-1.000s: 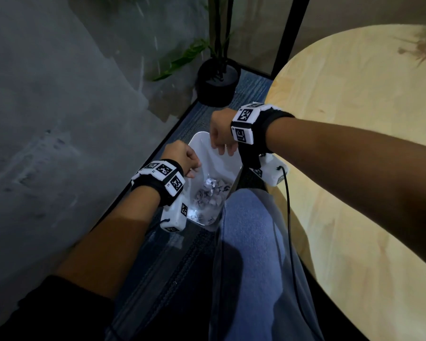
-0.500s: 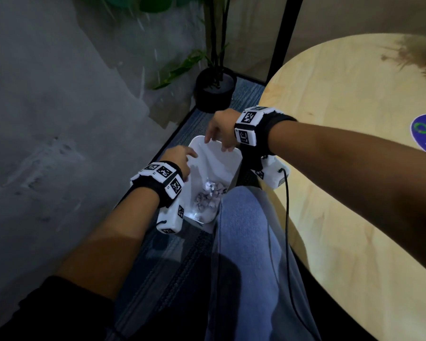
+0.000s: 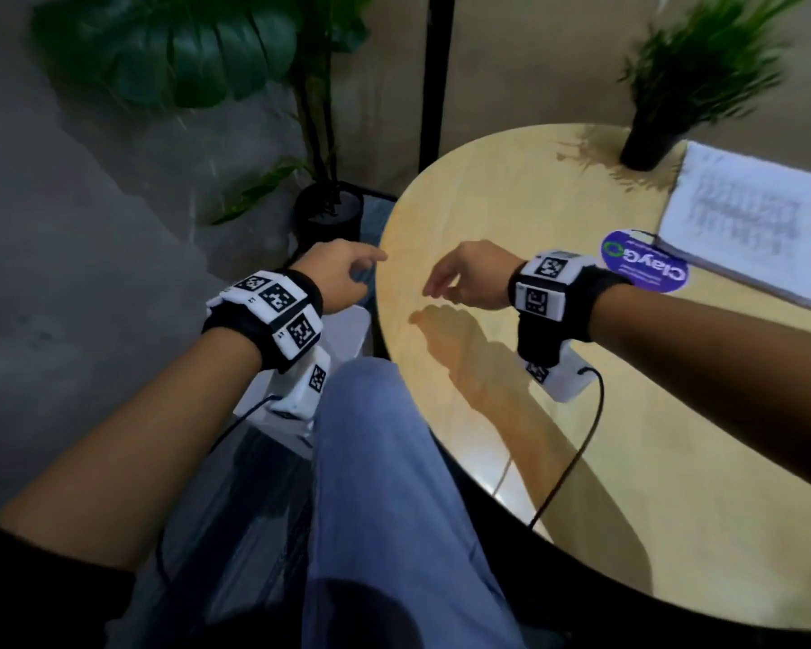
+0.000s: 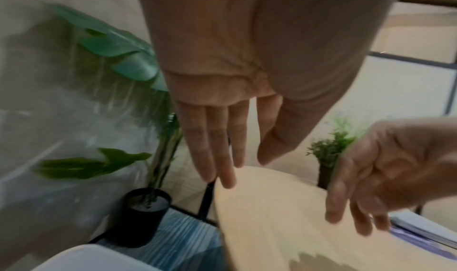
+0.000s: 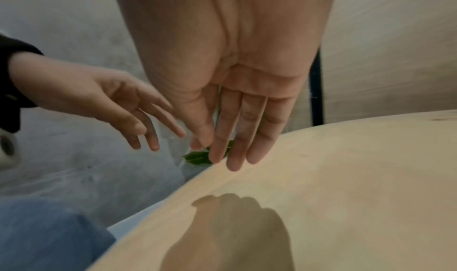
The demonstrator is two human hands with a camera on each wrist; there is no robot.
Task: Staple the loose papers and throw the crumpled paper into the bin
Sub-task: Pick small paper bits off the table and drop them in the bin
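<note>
Head view has the round wooden table (image 3: pixel 511 414) as the biggest thing before me, spreading out beneath and to the right of my right hand (image 3: pixel 469 278). That hand hangs over the table's near-left part with its fingers loose and nothing in them; the right wrist view shows the palm bare and the fingers nearly straight. My left hand (image 3: pixel 335 278) floats just off the table's left edge, also slack and empty.

Below and behind my left wrist stands the white bin (image 3: pixel 347 330), mostly hidden by my arm and knee; I cannot see inside it from here.

Well beyond my right wrist, to the far right, lies the stack of papers (image 3: pixel 745 227), flat on the table next to a small potted plant (image 3: pixel 647 142) and a round blue sticker (image 3: pixel 642 262).

I judge the papers light and limp, apt to fan and slide apart, so I would square the stack with both hands and pinch it at one corner, thumb on top. No stapler shows in any view.
</note>
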